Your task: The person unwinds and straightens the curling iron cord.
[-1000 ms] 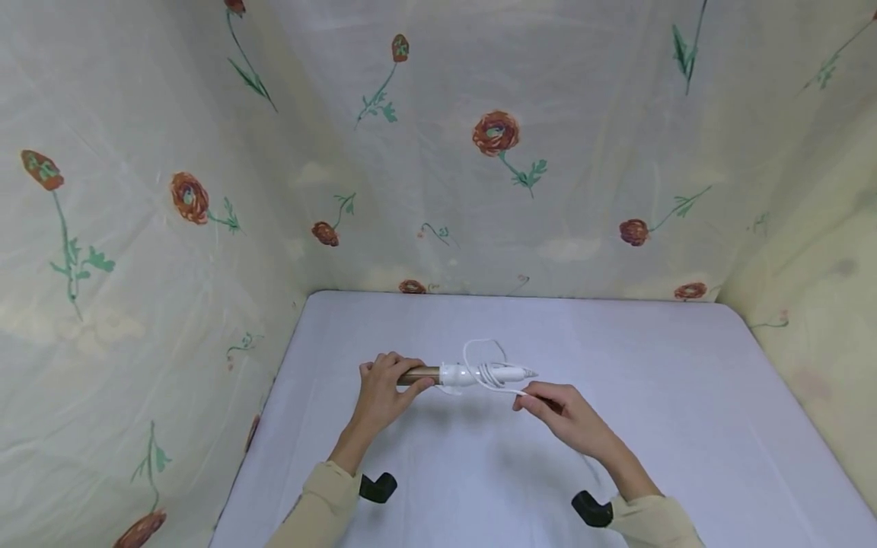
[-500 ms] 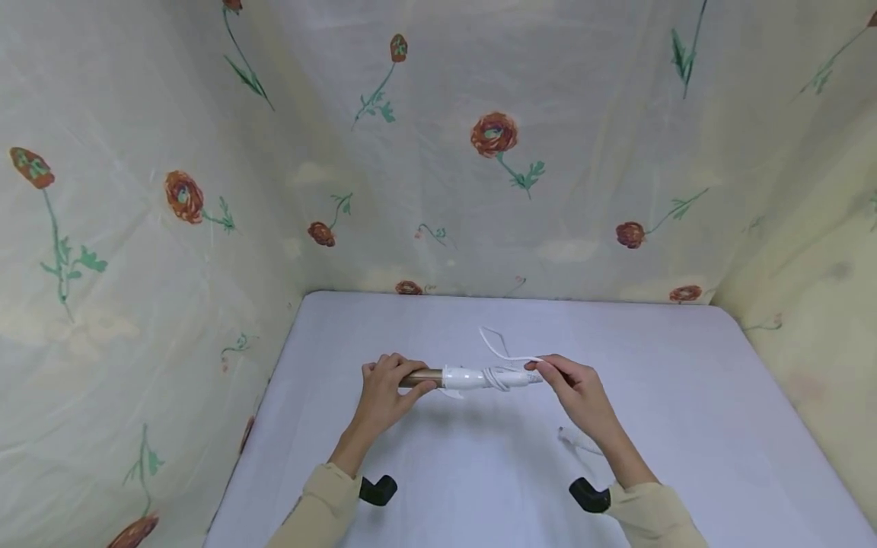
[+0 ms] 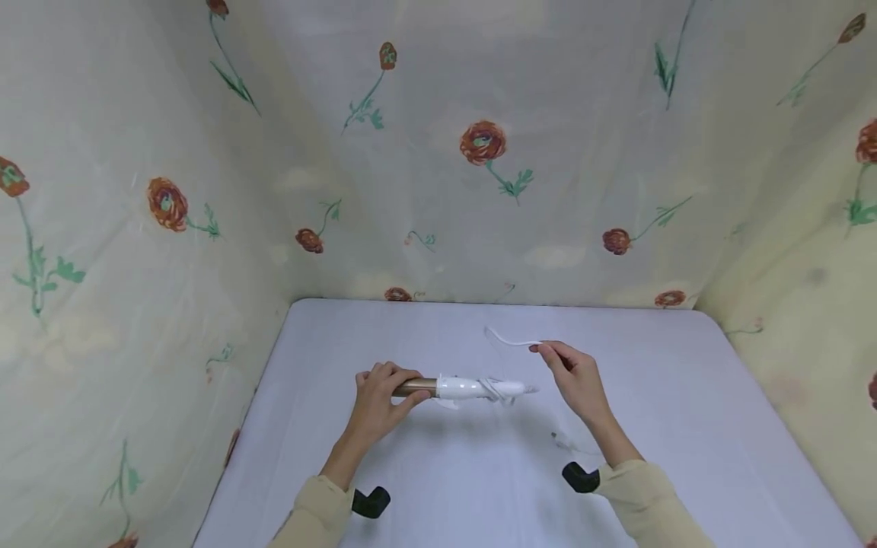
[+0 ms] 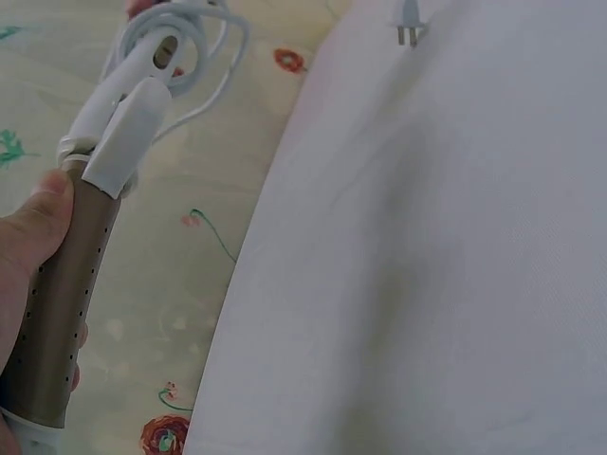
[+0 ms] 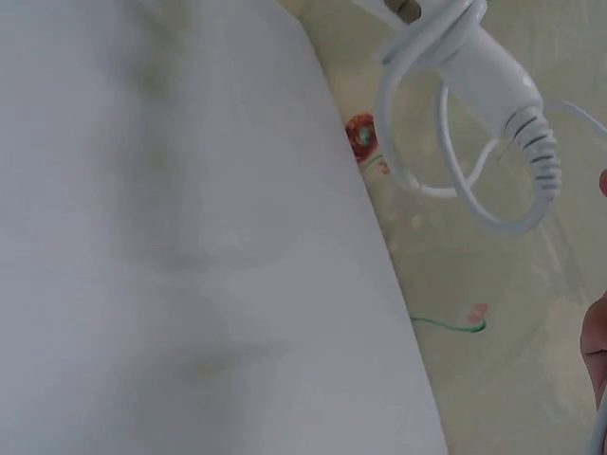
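Note:
A curling iron (image 3: 462,389) with a bronze barrel and white handle is held level above the table. My left hand (image 3: 380,396) grips it by the perforated barrel (image 4: 62,294), thumb on the near side. White cord (image 5: 389,123) is wound in loose loops about the handle, whose ribbed cord end (image 5: 539,156) points right. Up and to the right of that end, my right hand (image 3: 578,380) pinches a stretch of the cord between thumb and fingers, and a curve of it (image 3: 510,342) arcs out leftward. The two-pin plug (image 4: 408,17) dangles below the right hand.
A white-covered table (image 3: 438,472) with rounded far corners lies beneath. Flower-printed cloth (image 3: 548,190) hangs close behind it and on both sides. Black angled pieces (image 3: 371,502) stick out at both sleeve cuffs.
My right hand has risen from below the handle's tip to above it, drawing the cord along. The loops on the handle have shifted; my left hand keeps its grip on the curling iron.

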{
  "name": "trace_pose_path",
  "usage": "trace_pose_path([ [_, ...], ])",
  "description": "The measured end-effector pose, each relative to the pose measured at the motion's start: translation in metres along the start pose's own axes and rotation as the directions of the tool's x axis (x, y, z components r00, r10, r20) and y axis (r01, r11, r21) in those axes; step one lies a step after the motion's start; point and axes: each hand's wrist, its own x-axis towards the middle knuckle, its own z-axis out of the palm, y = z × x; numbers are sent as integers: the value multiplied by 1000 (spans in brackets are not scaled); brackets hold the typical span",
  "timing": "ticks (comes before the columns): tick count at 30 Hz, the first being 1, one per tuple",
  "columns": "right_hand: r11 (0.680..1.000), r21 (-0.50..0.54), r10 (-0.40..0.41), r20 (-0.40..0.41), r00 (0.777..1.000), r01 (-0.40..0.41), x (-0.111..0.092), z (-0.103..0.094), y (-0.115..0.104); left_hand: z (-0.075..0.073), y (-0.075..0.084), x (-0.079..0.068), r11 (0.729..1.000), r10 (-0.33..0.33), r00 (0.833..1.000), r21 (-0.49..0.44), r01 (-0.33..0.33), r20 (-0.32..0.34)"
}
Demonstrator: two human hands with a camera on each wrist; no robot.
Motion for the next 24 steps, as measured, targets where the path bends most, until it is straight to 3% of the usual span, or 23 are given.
trace_pose_path([
  [2, 999, -28, 34, 23, 999, -33, 1, 4, 16, 0, -1, -3, 1000, 0, 1000, -2, 0, -11],
  [7, 989, -120, 99, 76, 992, -89, 0, 7, 26, -1, -3, -4, 1000, 12, 999, 1, -12, -32],
  [17, 971, -230, 101, 166, 981, -61, -3, 10, 46, -3, -2, 0, 1000, -3, 1000, 5, 3, -22],
  [20, 964, -263, 113, 228, 967, -51, -3, 12, 50, -3, -1, 1, 1000, -9, 1000, -1, 9, -19],
  [24, 955, -296, 139, 332, 933, -37, -4, 14, 54, -3, 0, 3, 1000, -9, 1000, -7, 9, -18],
])
